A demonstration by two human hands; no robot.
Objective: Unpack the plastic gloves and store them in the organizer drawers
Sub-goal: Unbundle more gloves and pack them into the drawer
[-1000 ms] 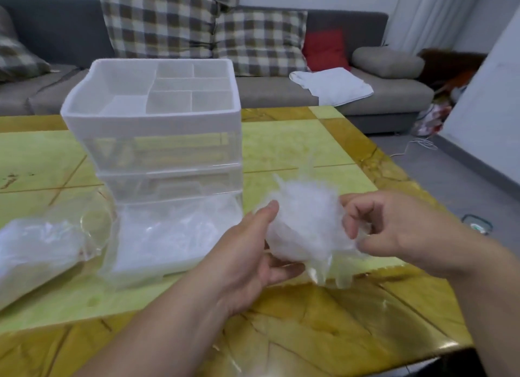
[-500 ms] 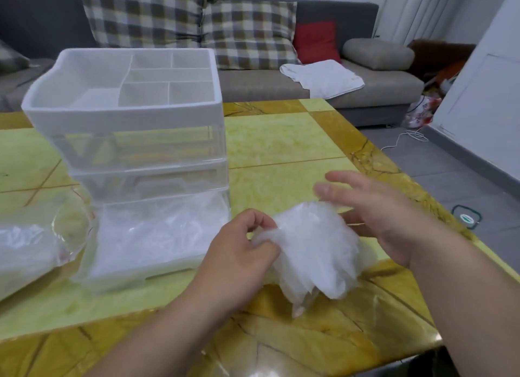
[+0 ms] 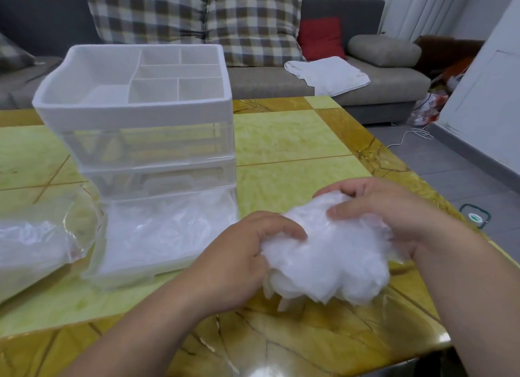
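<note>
Bright, soft, even room light; shadows are faint, with a pale one under the gloves [image 3: 329, 261]. Between the fingers [image 3: 346, 210] the gloves wash out to near-white. Glare streaks the table [image 3: 309, 348] below the fingers. The whole frame is slightly soft, and wide-angle bowing bends the sofa [image 3: 267, 81] far beyond them.

Bag [image 3: 31, 247]: cut by the picture's left edge, at the left side of the table [image 3: 281, 140].
Bottom drawer [image 3: 168, 236]: I see white content, blurred behind its clear wall.
Left hand [image 3: 239, 258]: thumb hidden behind the glove bundle [image 3: 329, 261].
</note>
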